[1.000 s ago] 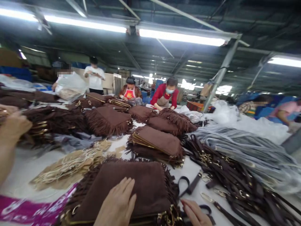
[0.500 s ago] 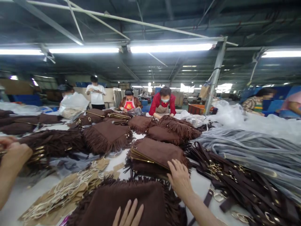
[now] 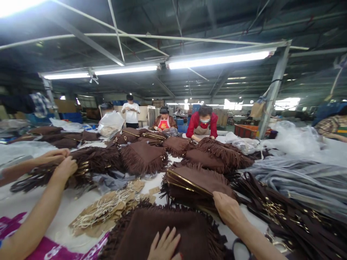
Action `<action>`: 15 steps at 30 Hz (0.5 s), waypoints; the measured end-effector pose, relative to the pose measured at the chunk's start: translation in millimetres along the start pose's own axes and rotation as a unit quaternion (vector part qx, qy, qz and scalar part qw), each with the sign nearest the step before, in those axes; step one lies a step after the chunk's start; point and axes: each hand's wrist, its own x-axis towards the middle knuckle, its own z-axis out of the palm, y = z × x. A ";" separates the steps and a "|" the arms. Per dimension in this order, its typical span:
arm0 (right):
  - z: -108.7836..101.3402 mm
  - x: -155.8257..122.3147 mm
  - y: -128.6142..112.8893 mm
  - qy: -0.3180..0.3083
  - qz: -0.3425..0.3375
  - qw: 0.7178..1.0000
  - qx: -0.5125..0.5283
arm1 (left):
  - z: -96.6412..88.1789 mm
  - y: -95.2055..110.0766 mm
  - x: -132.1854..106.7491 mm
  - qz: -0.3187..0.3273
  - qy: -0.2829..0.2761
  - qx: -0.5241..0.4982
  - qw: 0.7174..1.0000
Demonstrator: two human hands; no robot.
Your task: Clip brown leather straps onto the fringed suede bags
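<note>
My left hand (image 3: 164, 246) lies flat with its fingers spread on a brown suede fringed bag (image 3: 141, 231) at the table's near edge. My right hand (image 3: 227, 209) reaches forward to a stack of brown fringed bags with gold zips (image 3: 195, 182). Its fingers curl over the near edge of that stack. A co-worker's two hands (image 3: 61, 162) at the left grip another pile of fringed bags (image 3: 94, 162).
Tan paper tags with white strings (image 3: 108, 207) lie left of my bag. Dark leather straps with metal clasps (image 3: 284, 213) and grey straps (image 3: 298, 177) fill the right side. More bag piles (image 3: 143, 160) cover the middle. Several people work at the far end.
My right hand rose from beside the near bag and went forward onto the stack, where its fingers have now curled. My left hand slid toward the bag's near edge. The view tilted upward.
</note>
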 end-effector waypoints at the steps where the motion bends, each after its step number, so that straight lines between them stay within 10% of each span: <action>1: -12.1 -4.4 -6.2 0.012 -0.016 1.000 0.007 | -9.9 5.9 2.8 -0.050 -0.004 -0.104 0.993; 5: -54.0 -32.2 -42.4 0.083 -0.119 0.988 0.058 | -44.2 31.4 9.9 -0.192 0.079 -0.397 0.894; 9: -68.9 -61.2 -80.7 0.104 -0.163 0.971 0.138 | -62.5 40.7 2.7 -0.314 0.268 -0.644 0.644; 10: -68.6 -67.1 -87.7 0.097 -0.141 0.975 0.145 | -64.8 38.5 -2.1 -0.334 0.289 -0.650 0.618; 15: -70.2 -85.7 -108.4 0.052 0.018 0.991 0.120 | -71.2 11.4 -35.9 -0.325 0.310 -0.601 0.661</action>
